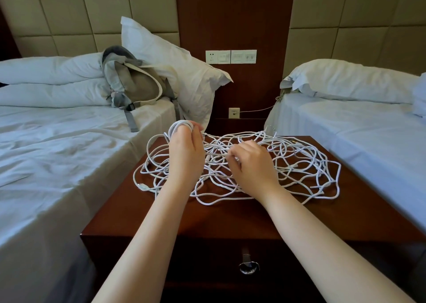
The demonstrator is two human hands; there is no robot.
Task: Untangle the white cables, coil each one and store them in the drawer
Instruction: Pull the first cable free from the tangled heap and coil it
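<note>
A loose tangle of white cables [297, 171] sprawls over the top of a dark wooden nightstand [143, 219]. My left hand [184, 150] is raised at the tangle's far left and grips a small coil of white cable [178, 126] wound round its fingers. My right hand [251, 164] hovers over the middle of the tangle and pinches a strand of cable between thumb and fingertips. The strand runs left towards the coil. The drawer [207, 259] in the nightstand's front is closed, with a metal ring handle [248, 267].
A bed with white sheets [57, 153] flanks the nightstand on the left, carrying a grey backpack [136, 84] and a pillow [175, 72]. Another bed [357, 130] stands on the right. Wall sockets and switches [230, 56] sit on the wooden panel behind.
</note>
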